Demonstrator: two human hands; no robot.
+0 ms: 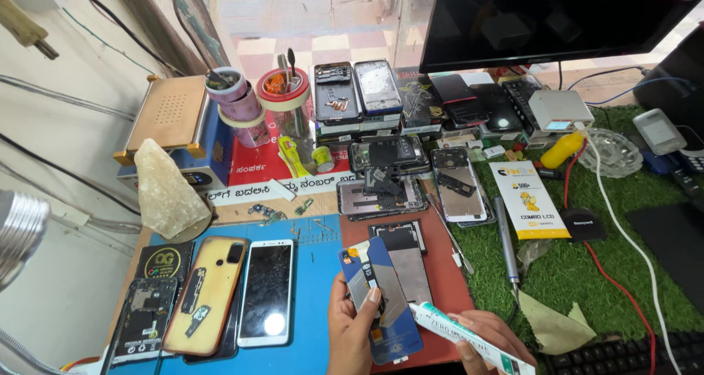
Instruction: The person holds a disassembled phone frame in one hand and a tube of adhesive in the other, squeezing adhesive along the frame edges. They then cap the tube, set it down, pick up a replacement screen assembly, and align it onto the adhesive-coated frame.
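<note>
A large black monitor [543, 16] stands at the back right. A white and yellow flat package [529, 199] lies on the green mat. A cracked white phone screen [267, 291] lies on the blue mat.

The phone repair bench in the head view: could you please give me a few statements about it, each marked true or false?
1. The left hand holds a blue phone display panel. True.
2. The right hand holds a screwdriver. False: it holds a white glue tube.
3. A white phone with a cracked screen lies on the blue mat. True.
4. The monitor shows a bright picture. False: its screen is dark.
5. A yellowish phone case lies left of the white phone. True.
</note>
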